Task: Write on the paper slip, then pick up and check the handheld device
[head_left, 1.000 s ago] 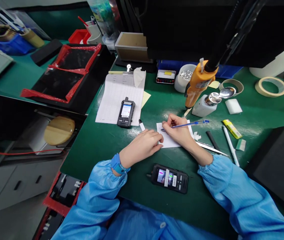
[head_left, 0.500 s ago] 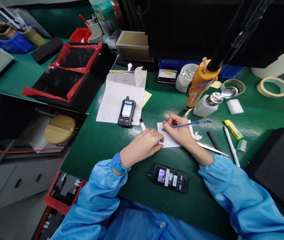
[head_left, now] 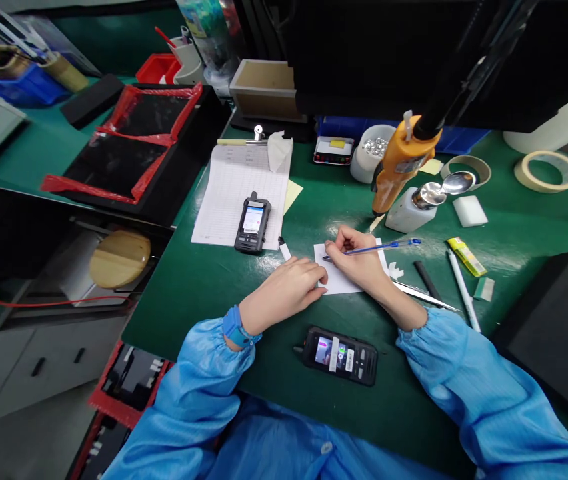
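My right hand [head_left: 357, 257] is closed around a blue ballpoint pen [head_left: 384, 245]. The pen's tip meets a small white sheet of paper [head_left: 340, 283]. At the sheet's left edge rests my left hand [head_left: 287, 290], fingers curled and thumb tucked in; a pale bit shows between thumb and fingers, too small to name. A white marker with a black cap [head_left: 285, 249] runs partly beneath that hand. Below both hands lies a black handheld radio phone [head_left: 340, 357], screen up, with white labels stuck on it. Another such device [head_left: 253, 225] sits on a clipboard form [head_left: 219, 200].
An orange electric screwdriver [head_left: 399, 163] hangs above the table beside a white pump bottle [head_left: 411, 212]. Tweezers [head_left: 427, 295], a white pen [head_left: 463, 290] and a black case [head_left: 559, 333] lie to the right. Behind stand a screw tub [head_left: 364, 163] and tape rolls [head_left: 547, 172].
The view has shifted very slightly. Both hands, the pen and the paper stay practically in place.
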Demonstrator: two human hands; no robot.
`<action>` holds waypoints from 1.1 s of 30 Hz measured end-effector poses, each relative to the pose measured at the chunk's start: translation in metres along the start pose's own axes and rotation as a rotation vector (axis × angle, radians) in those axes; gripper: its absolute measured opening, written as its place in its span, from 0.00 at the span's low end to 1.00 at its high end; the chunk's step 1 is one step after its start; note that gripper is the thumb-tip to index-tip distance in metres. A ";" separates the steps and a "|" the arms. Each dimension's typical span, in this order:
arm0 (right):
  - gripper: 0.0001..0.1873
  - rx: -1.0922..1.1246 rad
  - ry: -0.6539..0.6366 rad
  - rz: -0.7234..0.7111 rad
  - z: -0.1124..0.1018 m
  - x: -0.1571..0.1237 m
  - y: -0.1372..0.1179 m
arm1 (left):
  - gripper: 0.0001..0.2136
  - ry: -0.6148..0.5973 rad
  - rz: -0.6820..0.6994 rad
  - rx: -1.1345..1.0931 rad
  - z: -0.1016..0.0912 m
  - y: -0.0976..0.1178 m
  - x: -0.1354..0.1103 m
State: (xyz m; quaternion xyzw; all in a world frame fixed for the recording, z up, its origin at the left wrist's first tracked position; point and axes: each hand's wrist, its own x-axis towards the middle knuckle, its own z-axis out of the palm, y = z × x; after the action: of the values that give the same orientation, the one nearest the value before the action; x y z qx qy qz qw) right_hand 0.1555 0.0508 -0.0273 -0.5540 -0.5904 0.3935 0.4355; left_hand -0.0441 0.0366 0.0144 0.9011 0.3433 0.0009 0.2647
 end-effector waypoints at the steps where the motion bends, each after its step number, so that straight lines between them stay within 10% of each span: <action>1: 0.18 -0.001 0.003 -0.003 0.000 0.000 0.000 | 0.02 -0.003 -0.004 0.001 0.000 0.000 0.000; 33: 0.18 0.008 0.004 -0.010 -0.002 0.000 -0.001 | 0.03 -0.040 -0.014 0.043 -0.004 0.005 0.003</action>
State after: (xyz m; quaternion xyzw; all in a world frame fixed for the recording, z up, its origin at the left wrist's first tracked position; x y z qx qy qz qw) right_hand 0.1568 0.0509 -0.0258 -0.5499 -0.5907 0.3927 0.4410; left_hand -0.0393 0.0374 0.0193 0.9040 0.3442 -0.0263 0.2522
